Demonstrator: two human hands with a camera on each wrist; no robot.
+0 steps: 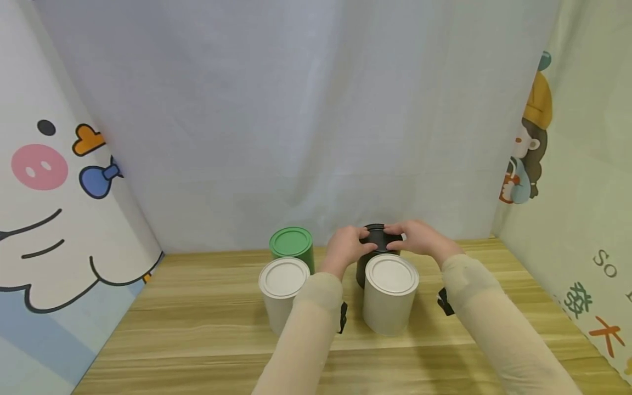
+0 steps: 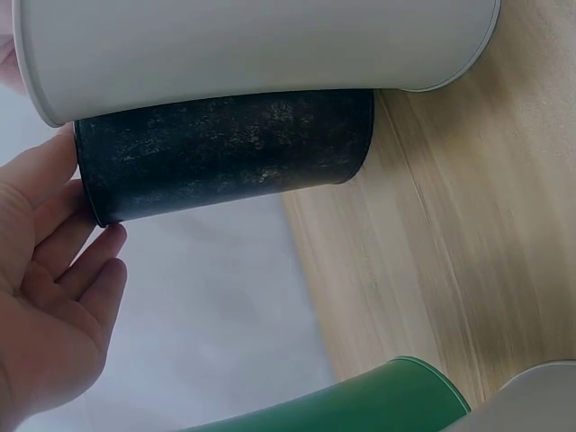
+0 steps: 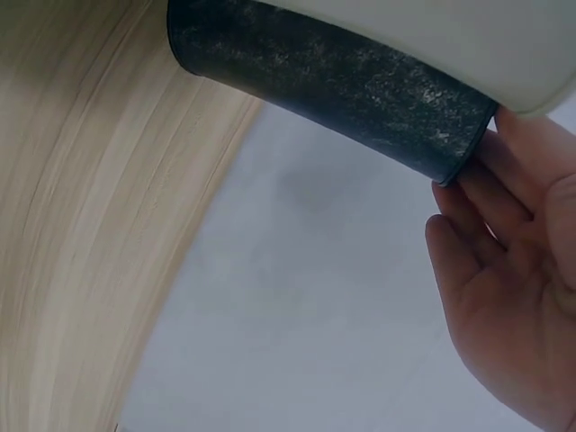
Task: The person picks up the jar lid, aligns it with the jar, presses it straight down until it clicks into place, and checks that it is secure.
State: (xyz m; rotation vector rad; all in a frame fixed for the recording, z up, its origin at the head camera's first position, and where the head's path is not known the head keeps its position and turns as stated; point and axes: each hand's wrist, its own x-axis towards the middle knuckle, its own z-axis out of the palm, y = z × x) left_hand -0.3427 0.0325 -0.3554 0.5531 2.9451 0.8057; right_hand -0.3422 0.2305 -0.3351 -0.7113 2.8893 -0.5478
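Note:
A black can (image 1: 379,240) with a ridged top stands upright at the back, partly hidden by a white can (image 1: 392,299) in front of it. My left hand (image 1: 346,247) grips the left side of its top rim, with thumb and fingers spread along the edge. On the opposite side my right hand (image 1: 419,238) holds the same rim. Both wrist views show the can's dark, mottled side (image 2: 225,148) with fingertips (image 3: 450,202) right at its top edge. The can's base meets the wood table.
Left of the black can, a green can (image 1: 291,244) stands behind a second white can (image 1: 283,285), which my left sleeve partly overlaps. Behind the wood-grain table (image 1: 207,323) hangs a pale cloth (image 1: 247,120). Printed cartoon panels (image 1: 597,219) rise at both sides.

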